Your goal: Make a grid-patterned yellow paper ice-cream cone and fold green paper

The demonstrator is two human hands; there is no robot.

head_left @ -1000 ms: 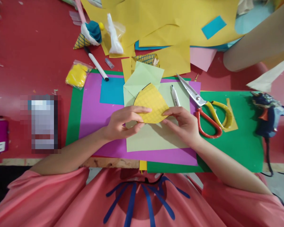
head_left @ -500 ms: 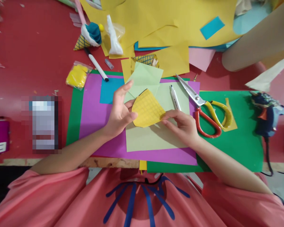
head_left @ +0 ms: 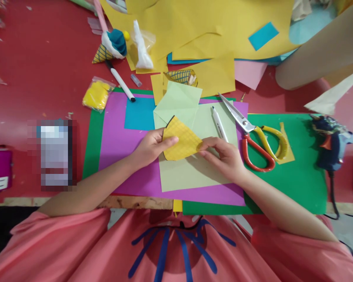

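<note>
Between my hands is a fan-shaped piece of yellow paper [head_left: 181, 141] with a faint grid on it and a dark edge at its upper left. My left hand [head_left: 153, 147] grips its wide side, thumb on top and the other fingers hidden behind. Its narrow corner is pinched by my right hand [head_left: 223, 156]. Beneath lie a pale green sheet [head_left: 191, 176] and a folded light green paper [head_left: 181, 98]. A white marker [head_left: 219, 123] and large scissors [head_left: 245, 127] with red and yellow handles rest right of the paper.
Purple paper [head_left: 120, 156] and green paper [head_left: 300, 180] cover the red table. A glue gun [head_left: 335, 145] lies at the right, a phone [head_left: 54, 156] at the left. Further back are a paper ice-cream cone [head_left: 113, 45], a gridded cone [head_left: 181, 76] and a large tube [head_left: 317, 47].
My left hand's raised fingers have closed behind the yellow paper, and its thumb lies further over the front. The paper has tilted slightly; the pale green sheet beneath has shifted a little.
</note>
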